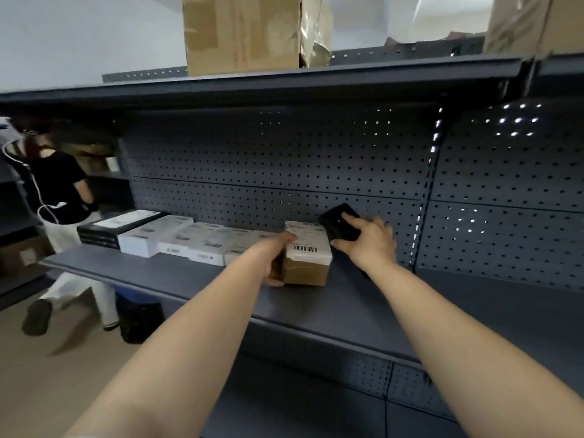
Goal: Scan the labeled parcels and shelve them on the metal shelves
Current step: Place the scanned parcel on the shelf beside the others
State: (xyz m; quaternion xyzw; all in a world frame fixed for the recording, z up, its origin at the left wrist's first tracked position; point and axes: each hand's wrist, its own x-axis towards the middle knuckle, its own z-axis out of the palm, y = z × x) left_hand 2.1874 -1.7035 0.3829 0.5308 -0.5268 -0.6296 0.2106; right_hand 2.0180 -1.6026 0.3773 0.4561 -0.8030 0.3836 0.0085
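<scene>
A small brown cardboard parcel (pixel 308 260) with a white barcode label on top stands on the dark grey metal shelf (pixel 189 279). My left hand (pixel 275 257) grips its left side, with the thumb below and fingers on the top edge. My right hand (pixel 368 241) holds a black handheld scanner (pixel 339 222) just right of and behind the parcel, tilted above the label. A row of white labeled parcels (pixel 189 240) and a black box (pixel 110 229) lies on the shelf to the left.
A perforated back panel (pixel 284 159) closes the shelf behind. Large cardboard boxes (pixel 243 30) stand on the upper shelf (pixel 284 80). Another person (pixel 60 200) in a black top stands at the left by other shelving. Bare shelf surface (pixel 474 298) extends to the right.
</scene>
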